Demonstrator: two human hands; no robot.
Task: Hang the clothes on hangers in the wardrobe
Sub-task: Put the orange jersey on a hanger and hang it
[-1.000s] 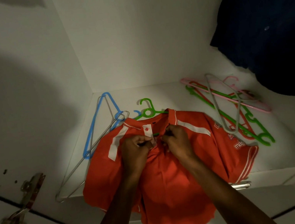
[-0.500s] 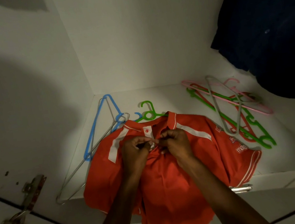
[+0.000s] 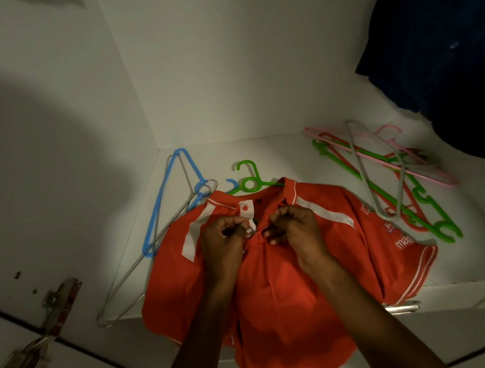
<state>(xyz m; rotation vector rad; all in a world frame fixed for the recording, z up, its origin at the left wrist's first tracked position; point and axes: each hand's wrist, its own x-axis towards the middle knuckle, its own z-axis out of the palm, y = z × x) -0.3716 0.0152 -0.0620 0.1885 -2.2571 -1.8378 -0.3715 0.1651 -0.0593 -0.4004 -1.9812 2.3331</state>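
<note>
Orange shirt (image 3: 284, 289) placket pinched by both hands, left (image 3: 225, 244) and right (image 3: 297, 229).

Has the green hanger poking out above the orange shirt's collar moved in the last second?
No. The green hanger lies in the same spot beside the blue hanger.

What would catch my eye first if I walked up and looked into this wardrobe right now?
The bright orange polo shirt spread on the white shelf, its hem hanging over the front edge. Both hands, the left hand and right hand, pinch its placket just below the collar. A green hanger pokes out of the neck, and a tangle of coloured hangers lies to the right.
</note>
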